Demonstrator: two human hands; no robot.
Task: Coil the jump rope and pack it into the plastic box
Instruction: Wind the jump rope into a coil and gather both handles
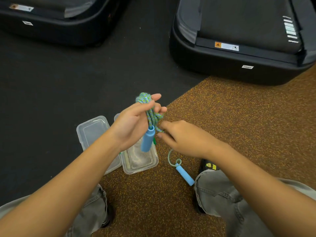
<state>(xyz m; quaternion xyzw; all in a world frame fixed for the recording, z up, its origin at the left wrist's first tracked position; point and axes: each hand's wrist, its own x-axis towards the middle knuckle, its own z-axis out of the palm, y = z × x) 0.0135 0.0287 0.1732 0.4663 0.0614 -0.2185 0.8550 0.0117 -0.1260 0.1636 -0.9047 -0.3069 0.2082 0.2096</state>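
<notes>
Rope half coiled above the box

While the left hand closes on the coiled jump rope at centre frame, the right hand pinches its strand; the plastic box lies open on the floor below

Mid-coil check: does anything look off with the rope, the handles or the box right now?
Nothing damaged or spilled. One blue handle lies on the floor by the right leg, its rope tail uncoiled. The plastic box sits open with its lid beside it.

Speckled floor, seemingly treadmills beyond
</notes>
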